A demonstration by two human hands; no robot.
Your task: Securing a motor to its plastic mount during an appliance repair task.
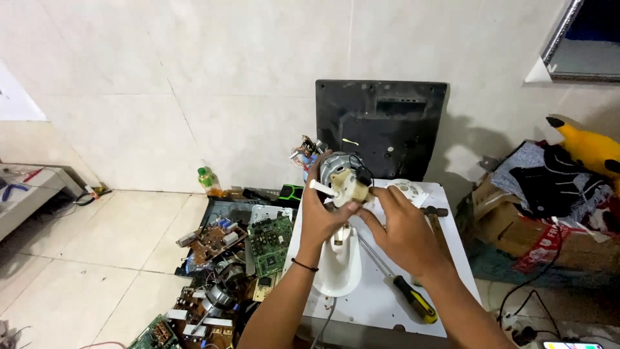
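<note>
While both your hands grip the fan motor (342, 173) above the white housing (340, 258), the screwdriver (397, 284) lies unused on the counter (452, 213).

A black flat panel (381, 126) is being propped against the far wall. Green circuit boards (270, 236) are being left heaped on the left floor, and a yellow-handled screwdriver (413, 300) is lying near.

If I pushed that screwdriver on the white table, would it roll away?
Probably a little. The screwdriver has a thin round metal shaft, so it might roll, but its thicker yellow-and-black handle would likely make it curve and stop. It lies flat on the table, so it shouldn't tip, and looks stiff.
</note>
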